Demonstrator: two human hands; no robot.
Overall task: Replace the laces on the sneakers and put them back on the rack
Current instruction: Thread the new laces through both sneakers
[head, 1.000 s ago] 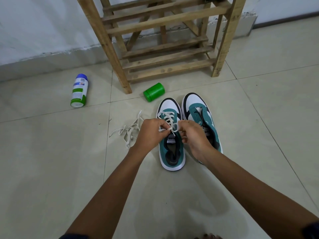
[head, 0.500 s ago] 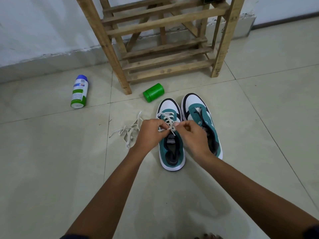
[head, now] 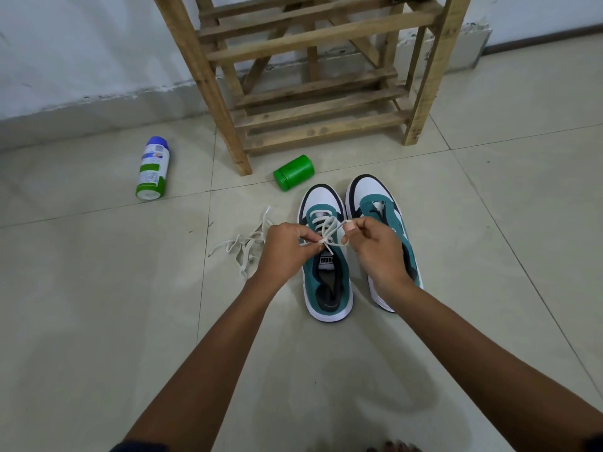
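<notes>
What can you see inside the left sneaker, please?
Inside the left sneaker, a dark insole and the branded tongue label show. The toe end is hidden under the tongue and white lace.

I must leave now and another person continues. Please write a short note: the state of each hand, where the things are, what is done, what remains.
Left hand and right hand each pinch part of the white lace over the left sneaker, tying its knot.
That sneaker is laced; the knot is not yet tight.
The right sneaker beside it shows no lace.
A loose lace lies on the floor to the left.
Wooden rack stands behind.
Left: finish the knot, lace the right sneaker, rack both.
</notes>
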